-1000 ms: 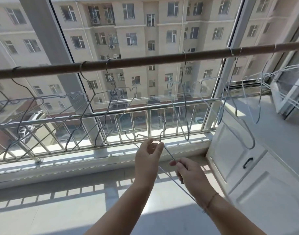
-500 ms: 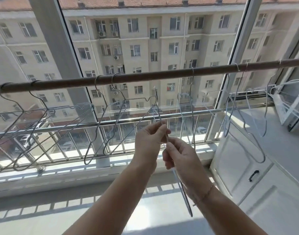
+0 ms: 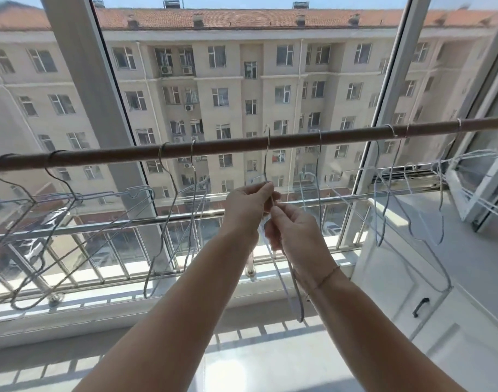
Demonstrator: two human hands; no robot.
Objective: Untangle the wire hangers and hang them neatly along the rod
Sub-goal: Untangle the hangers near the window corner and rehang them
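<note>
A brown rod (image 3: 230, 145) runs across the window at chest height. Both hands pinch one wire hanger (image 3: 287, 281) by its neck. My left hand (image 3: 249, 206) holds it just under the hook, and my right hand (image 3: 294, 232) grips it slightly lower. The hook tip (image 3: 267, 128) reaches level with the rod's top, between hung hangers. Its body dangles down past my right wrist. Several hangers (image 3: 168, 222) hang left of it, and several more (image 3: 383, 193) hang to the right.
A steel balcony railing (image 3: 106, 230) stands behind the rod in front of the glass. White cabinets (image 3: 411, 281) with a black handle fill the right side. An open window sash (image 3: 479, 190) juts in at far right. A pale tiled floor lies below.
Both hands have lifted the hanger from knee height near the floor up to the rod. The hook now meets the rod. The view has tilted upward.
</note>
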